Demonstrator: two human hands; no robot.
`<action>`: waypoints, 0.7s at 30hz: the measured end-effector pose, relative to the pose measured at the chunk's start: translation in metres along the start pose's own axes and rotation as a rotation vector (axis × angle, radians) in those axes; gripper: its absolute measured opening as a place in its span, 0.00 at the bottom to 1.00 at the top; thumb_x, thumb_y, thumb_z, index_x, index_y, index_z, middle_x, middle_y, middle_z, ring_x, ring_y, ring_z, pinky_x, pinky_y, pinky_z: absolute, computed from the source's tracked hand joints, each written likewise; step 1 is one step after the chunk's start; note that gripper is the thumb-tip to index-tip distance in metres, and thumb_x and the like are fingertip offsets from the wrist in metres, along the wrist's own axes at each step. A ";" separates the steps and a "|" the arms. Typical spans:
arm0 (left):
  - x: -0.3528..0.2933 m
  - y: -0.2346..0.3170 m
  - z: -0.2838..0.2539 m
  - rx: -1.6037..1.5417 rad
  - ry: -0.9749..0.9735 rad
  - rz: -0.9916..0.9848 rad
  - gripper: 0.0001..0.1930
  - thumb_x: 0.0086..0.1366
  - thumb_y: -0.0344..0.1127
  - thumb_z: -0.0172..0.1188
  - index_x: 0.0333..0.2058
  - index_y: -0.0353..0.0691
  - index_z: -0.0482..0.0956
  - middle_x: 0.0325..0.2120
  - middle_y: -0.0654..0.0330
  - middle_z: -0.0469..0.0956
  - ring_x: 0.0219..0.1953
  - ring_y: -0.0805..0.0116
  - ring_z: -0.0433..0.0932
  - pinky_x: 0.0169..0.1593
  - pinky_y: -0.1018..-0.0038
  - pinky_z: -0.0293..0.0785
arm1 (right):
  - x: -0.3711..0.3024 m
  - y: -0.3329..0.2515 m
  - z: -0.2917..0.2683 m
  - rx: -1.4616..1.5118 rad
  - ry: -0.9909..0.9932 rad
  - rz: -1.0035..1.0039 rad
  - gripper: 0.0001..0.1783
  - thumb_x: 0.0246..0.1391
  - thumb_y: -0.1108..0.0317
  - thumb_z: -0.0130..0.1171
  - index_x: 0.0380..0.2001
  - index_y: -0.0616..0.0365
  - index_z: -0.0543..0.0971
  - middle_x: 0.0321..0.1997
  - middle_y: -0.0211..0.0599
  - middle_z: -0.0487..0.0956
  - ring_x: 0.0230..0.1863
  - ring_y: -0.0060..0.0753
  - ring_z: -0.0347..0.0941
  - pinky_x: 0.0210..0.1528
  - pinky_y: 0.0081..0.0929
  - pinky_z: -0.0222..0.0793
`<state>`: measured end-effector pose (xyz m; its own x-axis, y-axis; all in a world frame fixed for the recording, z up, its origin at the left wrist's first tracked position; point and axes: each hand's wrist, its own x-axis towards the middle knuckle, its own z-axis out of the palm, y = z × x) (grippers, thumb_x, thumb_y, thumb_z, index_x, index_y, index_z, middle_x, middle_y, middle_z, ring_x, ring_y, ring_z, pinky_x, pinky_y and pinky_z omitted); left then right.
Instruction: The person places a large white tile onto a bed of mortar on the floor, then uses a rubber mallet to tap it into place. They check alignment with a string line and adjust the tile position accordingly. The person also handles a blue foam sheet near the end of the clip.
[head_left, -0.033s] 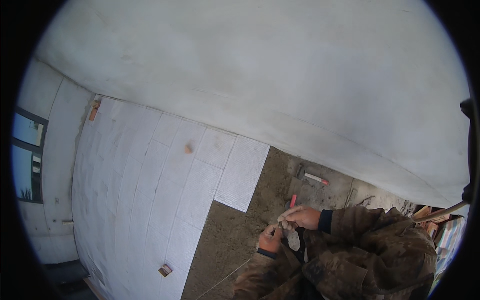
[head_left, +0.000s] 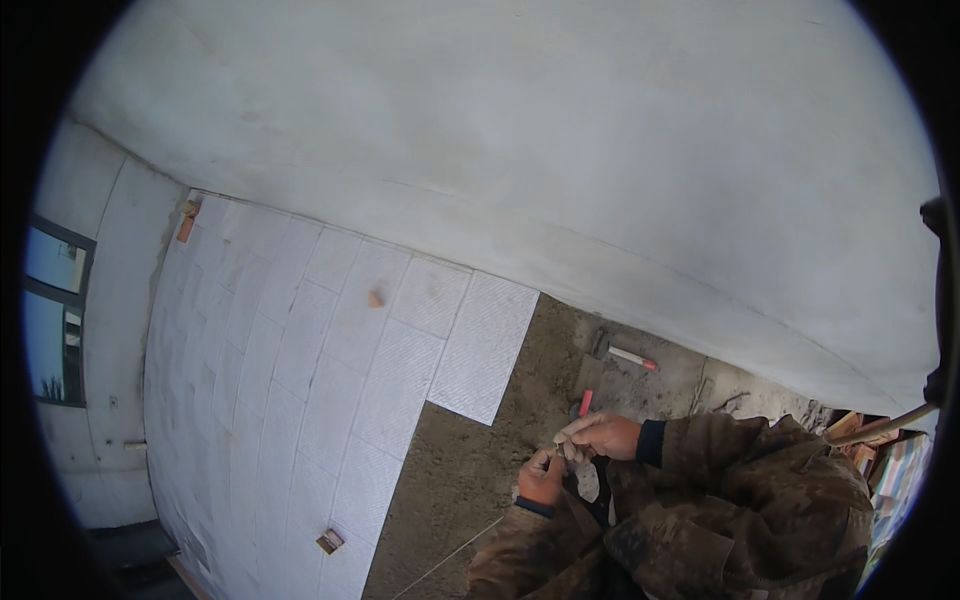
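Seemingly, both hands pinching pale crumpled cloth.

Both hands, left hand and right hand, pinch a pale glove.

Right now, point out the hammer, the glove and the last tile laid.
hammer (head_left: 622, 353): head view, on its pale handle.
glove (head_left: 587, 478): head view, on the part hanging below the hands.
last tile (head_left: 487, 345): head view, on its middle, at the row's end.

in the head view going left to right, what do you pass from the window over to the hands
window → small brown block on the tiles → orange wedge on the white tiles → left hand → right hand → hammer with a red-tipped handle
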<state>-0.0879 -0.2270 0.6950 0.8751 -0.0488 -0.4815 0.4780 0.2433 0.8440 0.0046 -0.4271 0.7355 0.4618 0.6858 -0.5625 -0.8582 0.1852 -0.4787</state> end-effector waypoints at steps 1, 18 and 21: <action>0.003 0.000 0.003 -0.003 0.000 -0.045 0.08 0.73 0.31 0.60 0.41 0.33 0.84 0.27 0.67 0.81 0.28 0.81 0.74 0.32 0.79 0.71 | -0.001 0.000 -0.002 0.033 -0.015 0.026 0.21 0.73 0.65 0.54 0.62 0.66 0.76 0.41 0.34 0.82 0.37 0.25 0.78 0.38 0.24 0.74; 0.006 0.002 -0.023 -0.011 -0.119 0.029 0.13 0.69 0.27 0.64 0.52 0.35 0.83 0.35 0.66 0.83 0.38 0.80 0.78 0.43 0.78 0.76 | 0.007 0.010 0.016 -0.042 0.264 -0.023 0.30 0.69 0.65 0.62 0.69 0.66 0.69 0.42 0.35 0.83 0.36 0.23 0.78 0.37 0.24 0.77; -0.001 0.010 -0.027 0.058 -0.107 0.059 0.12 0.68 0.26 0.64 0.49 0.36 0.84 0.34 0.68 0.82 0.36 0.81 0.78 0.42 0.79 0.75 | 0.014 0.016 0.021 -0.020 0.293 -0.079 0.31 0.68 0.65 0.63 0.69 0.66 0.69 0.41 0.33 0.82 0.36 0.22 0.78 0.37 0.24 0.77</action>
<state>-0.0860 -0.1987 0.6982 0.9032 -0.1398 -0.4058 0.4268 0.1920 0.8837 -0.0072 -0.3999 0.7346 0.5744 0.4371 -0.6921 -0.8138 0.2140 -0.5403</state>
